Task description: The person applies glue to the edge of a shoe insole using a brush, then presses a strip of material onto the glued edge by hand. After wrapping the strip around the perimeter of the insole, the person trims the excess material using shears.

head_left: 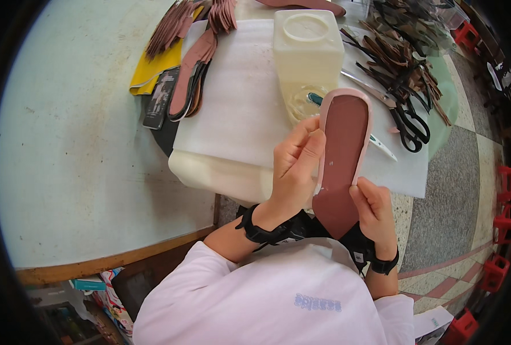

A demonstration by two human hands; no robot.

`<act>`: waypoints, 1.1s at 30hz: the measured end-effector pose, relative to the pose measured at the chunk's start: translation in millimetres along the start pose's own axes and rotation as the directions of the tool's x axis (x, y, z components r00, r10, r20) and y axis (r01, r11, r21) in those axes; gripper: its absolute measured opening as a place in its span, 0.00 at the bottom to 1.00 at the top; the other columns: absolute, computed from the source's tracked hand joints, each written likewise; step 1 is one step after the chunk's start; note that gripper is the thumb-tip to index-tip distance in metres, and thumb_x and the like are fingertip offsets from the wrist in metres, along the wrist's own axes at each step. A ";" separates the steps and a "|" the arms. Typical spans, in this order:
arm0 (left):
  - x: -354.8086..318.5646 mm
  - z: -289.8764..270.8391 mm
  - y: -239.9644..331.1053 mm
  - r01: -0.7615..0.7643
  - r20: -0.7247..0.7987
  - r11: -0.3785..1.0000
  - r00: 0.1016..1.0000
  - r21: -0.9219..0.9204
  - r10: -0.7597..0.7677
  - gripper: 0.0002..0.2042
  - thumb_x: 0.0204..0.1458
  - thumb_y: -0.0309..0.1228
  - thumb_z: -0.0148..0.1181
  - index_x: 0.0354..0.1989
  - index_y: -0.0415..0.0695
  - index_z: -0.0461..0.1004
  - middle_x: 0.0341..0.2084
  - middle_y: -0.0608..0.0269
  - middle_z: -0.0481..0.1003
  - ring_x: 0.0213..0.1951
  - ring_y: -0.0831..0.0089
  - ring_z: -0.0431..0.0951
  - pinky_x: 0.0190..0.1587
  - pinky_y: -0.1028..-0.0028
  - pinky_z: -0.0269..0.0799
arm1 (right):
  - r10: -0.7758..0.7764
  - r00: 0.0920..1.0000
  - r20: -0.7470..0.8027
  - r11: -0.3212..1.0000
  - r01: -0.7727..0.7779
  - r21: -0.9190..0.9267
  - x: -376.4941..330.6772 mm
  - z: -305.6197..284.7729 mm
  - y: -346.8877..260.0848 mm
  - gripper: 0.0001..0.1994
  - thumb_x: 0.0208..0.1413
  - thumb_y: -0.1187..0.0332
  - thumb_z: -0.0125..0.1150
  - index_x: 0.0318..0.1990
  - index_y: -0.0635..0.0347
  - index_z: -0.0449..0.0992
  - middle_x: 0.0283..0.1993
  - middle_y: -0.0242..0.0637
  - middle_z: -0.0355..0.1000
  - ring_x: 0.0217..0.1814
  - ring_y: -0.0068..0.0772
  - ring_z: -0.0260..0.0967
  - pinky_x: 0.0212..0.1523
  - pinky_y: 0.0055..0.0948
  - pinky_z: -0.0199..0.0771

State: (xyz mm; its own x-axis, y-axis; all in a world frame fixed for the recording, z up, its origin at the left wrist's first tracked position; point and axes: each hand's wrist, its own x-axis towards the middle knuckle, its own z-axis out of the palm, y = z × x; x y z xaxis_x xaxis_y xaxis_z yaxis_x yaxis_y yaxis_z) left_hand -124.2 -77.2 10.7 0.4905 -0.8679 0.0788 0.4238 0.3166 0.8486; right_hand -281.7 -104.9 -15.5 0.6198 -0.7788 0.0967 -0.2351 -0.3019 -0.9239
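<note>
A long reddish-brown shoe insole with a pale pink rim is held up over the near side of the work surface, its pointed end downward. My left hand pinches its left edge between thumb and fingers. Lower down, my right hand grips the opposite edge. Just behind the insole lies a cream plastic jug with a cut opening, and a green-handled tool rests in that opening. A white slim-handled tool is partly hidden by the insole.
Black-handled scissors lie at the right, beside a heap of dark strips. Stacked pink insoles and a yellow cloth sit at the left on a white sheet. A large pale table adjoins; red stools stand rightward.
</note>
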 end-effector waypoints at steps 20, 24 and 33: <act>-5.6 -35.1 -14.5 -0.025 0.147 0.998 0.989 0.056 0.017 0.14 0.62 0.34 0.39 0.46 0.36 0.64 0.40 0.50 0.73 0.39 0.64 0.77 0.41 0.68 0.76 | -0.078 0.990 0.119 0.983 0.096 -0.158 0.6 4.5 -14.2 0.02 0.51 0.79 0.52 0.28 0.64 0.68 0.17 0.45 0.58 0.15 0.43 0.53 0.17 0.30 0.52; -6.5 -32.8 -2.5 -0.124 0.009 0.969 0.992 -0.214 0.129 0.17 0.62 0.39 0.39 0.46 0.37 0.66 0.36 0.51 0.75 0.36 0.63 0.79 0.40 0.67 0.77 | -0.059 0.986 0.159 0.974 0.091 -0.206 -2.3 8.0 -14.6 0.05 0.51 0.78 0.52 0.25 0.64 0.65 0.15 0.46 0.56 0.15 0.46 0.53 0.17 0.31 0.52; -10.9 -55.3 10.2 -0.019 0.073 0.993 0.997 -0.116 0.028 0.17 0.62 0.41 0.39 0.37 0.37 0.67 0.30 0.47 0.76 0.35 0.61 0.79 0.37 0.68 0.77 | -0.059 0.973 0.223 0.965 0.113 -0.237 -2.9 22.5 -22.3 0.07 0.51 0.78 0.53 0.24 0.65 0.63 0.14 0.47 0.55 0.16 0.50 0.55 0.17 0.34 0.53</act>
State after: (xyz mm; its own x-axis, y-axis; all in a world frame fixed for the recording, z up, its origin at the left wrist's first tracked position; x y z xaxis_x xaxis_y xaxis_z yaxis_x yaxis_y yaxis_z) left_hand -83.1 -43.3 -10.4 0.4454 -0.8843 0.1402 0.4999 0.3755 0.7804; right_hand -261.4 -83.5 -3.5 0.7839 -0.6174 0.0658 -0.3346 -0.5094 -0.7928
